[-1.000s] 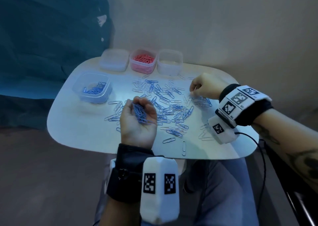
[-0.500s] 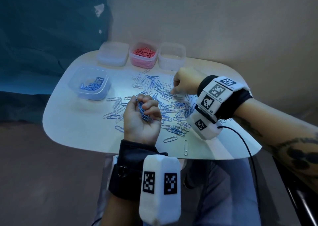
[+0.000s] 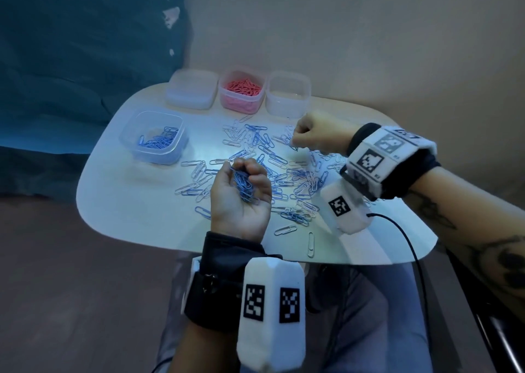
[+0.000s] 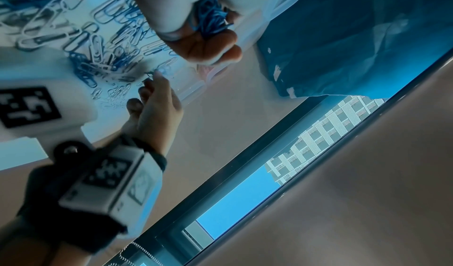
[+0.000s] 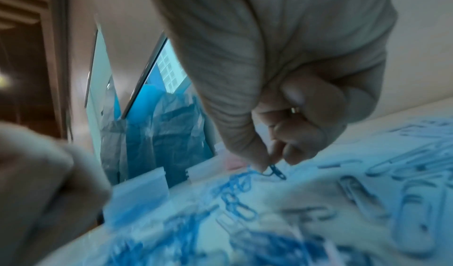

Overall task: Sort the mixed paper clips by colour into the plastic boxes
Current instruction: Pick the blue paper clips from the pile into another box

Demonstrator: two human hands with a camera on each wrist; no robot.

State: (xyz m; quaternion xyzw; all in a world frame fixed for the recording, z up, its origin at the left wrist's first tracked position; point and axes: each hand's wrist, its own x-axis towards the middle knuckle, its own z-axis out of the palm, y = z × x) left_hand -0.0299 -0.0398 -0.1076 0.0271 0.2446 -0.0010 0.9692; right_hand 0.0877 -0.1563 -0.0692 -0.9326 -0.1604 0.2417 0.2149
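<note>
Paper clips, blue ones mixed with pale ones, lie scattered across the middle of a pale table, between and around a person's two hands.

The left hand is turned palm up above the near side of the scatter. Its fingers curl round a bunch of blue clips gathered in the palm. In the left wrist view the same bunch shows bright blue inside the curled fingers.

The right hand is beyond and to the right of the left hand, at the far right edge of the scatter, knuckles up. Its thumb and fingertips pinch a single blue clip, which hangs down from them. The right wrist view shows that clip nipped between the thumb tip and a fingertip, just above the clips on the table; the other fingers are curled in.

Four clear plastic boxes stand on the table. One, to the left of the left hand and a little beyond it, is a box holding blue clips. Three more stand in a row along the far edge, beyond both hands: a box on the left whose contents cannot be made out, a box filled with pink clips in the middle, and a box on the right, just beyond the right hand, that looks clear inside.

Both wrists wear dark bands carrying white camera housings with black square markers. A black cable trails from the right wrist's housing over the near table edge.
</note>
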